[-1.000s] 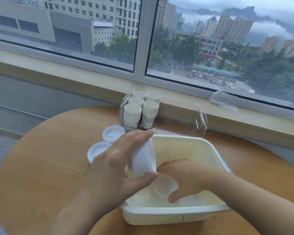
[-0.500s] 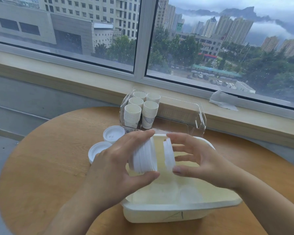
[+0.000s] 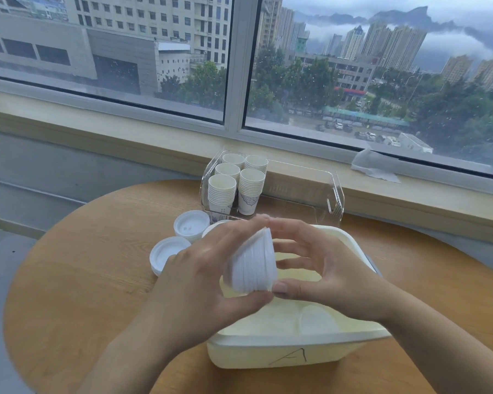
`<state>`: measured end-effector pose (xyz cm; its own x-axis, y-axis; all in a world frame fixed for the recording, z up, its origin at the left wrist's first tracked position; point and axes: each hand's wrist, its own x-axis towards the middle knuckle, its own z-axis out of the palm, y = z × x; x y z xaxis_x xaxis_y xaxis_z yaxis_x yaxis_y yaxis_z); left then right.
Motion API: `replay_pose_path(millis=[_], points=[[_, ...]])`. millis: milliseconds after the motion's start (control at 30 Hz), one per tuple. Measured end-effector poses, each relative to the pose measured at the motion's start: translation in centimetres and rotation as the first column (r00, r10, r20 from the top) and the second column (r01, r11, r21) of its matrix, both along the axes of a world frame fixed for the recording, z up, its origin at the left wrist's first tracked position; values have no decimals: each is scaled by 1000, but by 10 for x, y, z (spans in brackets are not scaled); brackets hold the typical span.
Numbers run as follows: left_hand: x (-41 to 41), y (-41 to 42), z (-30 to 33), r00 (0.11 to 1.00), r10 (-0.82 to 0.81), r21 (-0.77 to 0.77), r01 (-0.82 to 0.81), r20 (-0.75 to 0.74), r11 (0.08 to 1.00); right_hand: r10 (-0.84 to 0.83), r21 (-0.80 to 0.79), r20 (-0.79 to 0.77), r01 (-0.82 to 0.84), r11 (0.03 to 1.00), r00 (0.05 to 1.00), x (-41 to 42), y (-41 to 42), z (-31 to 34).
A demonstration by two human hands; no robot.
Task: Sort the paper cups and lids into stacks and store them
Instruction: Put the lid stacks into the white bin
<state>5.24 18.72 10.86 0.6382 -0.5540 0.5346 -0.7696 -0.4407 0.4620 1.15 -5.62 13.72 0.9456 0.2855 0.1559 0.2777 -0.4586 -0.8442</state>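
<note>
Together, both hands hold one stack of white lids point(image 3: 252, 265) on edge above the cream bin point(image 3: 296, 352): the left hand point(image 3: 202, 275) grips it, the right hand point(image 3: 322, 268) pinches its end. Two lid stacks point(image 3: 180, 237) lie on the counter point(image 3: 83, 280). Five cup stacks point(image 3: 235, 183) stand in one clear bin point(image 3: 335, 194).

Single head view: looks forward-down, close over round table point(image 3: 83, 280), facing window point(image 3: 239, 66).
</note>
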Motion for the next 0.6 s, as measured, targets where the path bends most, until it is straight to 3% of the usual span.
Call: replay_pose_path(millis=[233, 400, 533, 600], points=[[7, -8, 2, 999, -33, 5, 33, 4, 999, -27, 60, 3, 27, 998, 1000, 3, 0, -4], [14, -14, -2, 999, -35, 49, 34, 16, 998, -14, -8, -33, 13, 1000, 999, 4, -12, 0], [22, -16, -6, 1000, -19, 67, 18, 22, 998, -48, -283, -124, 11, 959, 991, 7, -32, 4], [25, -17, -7, 1000, -12, 56, 11, 20, 998, -75, -515, -210, -45, 856, 975, 9, -40, 4]])
